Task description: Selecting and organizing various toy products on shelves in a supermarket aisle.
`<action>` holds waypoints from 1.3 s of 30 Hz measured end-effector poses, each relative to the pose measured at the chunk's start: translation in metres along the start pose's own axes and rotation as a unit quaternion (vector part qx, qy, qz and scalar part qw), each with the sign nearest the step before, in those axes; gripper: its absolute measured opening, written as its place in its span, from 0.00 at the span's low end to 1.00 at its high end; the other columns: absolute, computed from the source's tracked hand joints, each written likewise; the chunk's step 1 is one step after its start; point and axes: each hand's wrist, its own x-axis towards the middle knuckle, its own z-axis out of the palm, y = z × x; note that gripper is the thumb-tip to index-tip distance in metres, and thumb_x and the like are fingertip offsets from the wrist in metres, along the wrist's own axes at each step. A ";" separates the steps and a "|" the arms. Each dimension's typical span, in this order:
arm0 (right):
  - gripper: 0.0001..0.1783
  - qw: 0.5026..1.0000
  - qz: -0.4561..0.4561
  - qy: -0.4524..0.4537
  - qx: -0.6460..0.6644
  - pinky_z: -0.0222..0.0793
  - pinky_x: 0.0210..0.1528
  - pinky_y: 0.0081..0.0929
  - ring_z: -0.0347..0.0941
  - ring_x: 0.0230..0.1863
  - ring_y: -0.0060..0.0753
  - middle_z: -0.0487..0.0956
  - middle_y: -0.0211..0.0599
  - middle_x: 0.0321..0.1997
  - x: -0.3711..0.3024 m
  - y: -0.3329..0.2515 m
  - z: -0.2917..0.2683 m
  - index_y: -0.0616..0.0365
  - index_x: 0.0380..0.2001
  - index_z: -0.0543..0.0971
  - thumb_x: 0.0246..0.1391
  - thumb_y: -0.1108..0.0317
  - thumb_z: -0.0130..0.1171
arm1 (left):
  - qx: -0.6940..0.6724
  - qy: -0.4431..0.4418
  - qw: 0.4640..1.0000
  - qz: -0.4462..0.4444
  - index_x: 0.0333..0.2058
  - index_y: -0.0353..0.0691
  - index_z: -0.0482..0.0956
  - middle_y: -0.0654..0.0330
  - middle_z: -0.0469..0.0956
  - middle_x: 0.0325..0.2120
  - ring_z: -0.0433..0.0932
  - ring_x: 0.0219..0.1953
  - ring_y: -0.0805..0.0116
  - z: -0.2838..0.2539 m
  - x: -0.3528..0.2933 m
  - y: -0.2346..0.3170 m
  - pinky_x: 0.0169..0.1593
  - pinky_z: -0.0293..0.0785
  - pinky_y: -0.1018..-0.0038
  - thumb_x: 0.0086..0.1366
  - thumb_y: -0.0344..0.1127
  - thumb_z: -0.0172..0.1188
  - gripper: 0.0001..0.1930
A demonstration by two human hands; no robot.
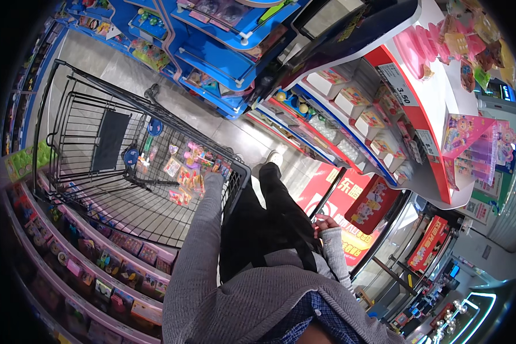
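Observation:
My left arm, in a ribbed grey sleeve [196, 246], reaches over the near end of a black wire shopping cart [112, 117]. My left hand is hardly visible at the sleeve's end, among small colourful packets [190, 180] in the basket; its fingers are hidden. More small packaged things lie beside these, among them a toy-like piece with a round blue top [154, 127] and a second blue-topped one [131, 157]. By my right thigh hangs my right hand [325, 223], its fingers loosely bent and apart, with nothing visible in them.
Pink shelves [106, 246] of small boxed goods run along the left. Blue display shelves [218, 54] stand ahead. To the right is a white-and-red shelf unit [378, 109] with bagged goods hanging above. A red floor sign [350, 229] lies beyond my right hand.

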 end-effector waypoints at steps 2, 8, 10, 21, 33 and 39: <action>0.10 0.998 -0.018 -0.051 0.026 0.59 0.15 0.14 0.62 0.13 0.18 0.71 0.35 0.20 -0.012 -0.010 0.006 0.60 0.34 0.70 0.45 0.70 0.50 | -0.011 -0.104 0.995 0.005 0.21 0.44 0.69 0.65 0.64 0.13 0.63 0.13 0.71 -0.021 0.045 0.060 0.17 0.60 0.74 0.51 0.48 0.46 0.14; 0.10 1.000 0.004 0.002 0.006 0.59 0.15 0.14 0.62 0.12 0.18 0.71 0.35 0.20 0.002 -0.001 0.000 0.60 0.34 0.70 0.46 0.71 0.50 | 0.329 -0.039 0.915 0.229 0.17 0.45 0.68 0.64 0.66 0.14 0.63 0.14 0.68 0.021 0.000 0.007 0.19 0.61 0.72 0.48 0.47 0.50 0.12; 0.10 1.000 -0.001 -0.021 0.016 0.59 0.15 0.14 0.62 0.12 0.18 0.71 0.35 0.19 0.000 -0.004 0.002 0.60 0.33 0.71 0.46 0.71 0.49 | 0.119 -0.052 0.986 0.102 0.19 0.44 0.68 0.62 0.67 0.15 0.64 0.15 0.67 0.008 0.019 0.027 0.20 0.63 0.71 0.46 0.44 0.50 0.10; 0.09 1.000 -0.004 -0.014 0.005 0.59 0.15 0.14 0.62 0.12 0.18 0.71 0.35 0.19 0.006 -0.001 0.000 0.59 0.33 0.71 0.45 0.73 0.48 | -0.085 -0.060 0.994 0.033 0.27 0.38 0.65 0.54 0.68 0.19 0.69 0.18 0.58 0.050 -0.039 0.033 0.25 0.69 0.66 0.39 0.34 0.51 0.13; 0.10 1.000 0.005 -0.016 0.005 0.59 0.14 0.14 0.62 0.12 0.18 0.72 0.34 0.19 0.009 -0.002 0.002 0.60 0.34 0.71 0.45 0.72 0.49 | -0.042 -0.062 0.997 0.007 0.31 0.33 0.68 0.50 0.71 0.24 0.71 0.25 0.57 0.051 -0.069 0.049 0.29 0.69 0.65 0.48 0.40 0.42 0.16; 0.09 0.999 0.003 -0.021 0.034 0.59 0.14 0.14 0.62 0.12 0.18 0.71 0.34 0.19 0.010 0.000 0.000 0.59 0.33 0.71 0.45 0.72 0.49 | -0.066 -0.034 0.997 -0.009 0.17 0.45 0.68 0.64 0.67 0.13 0.65 0.15 0.67 0.070 -0.096 0.058 0.22 0.61 0.73 0.49 0.40 0.45 0.09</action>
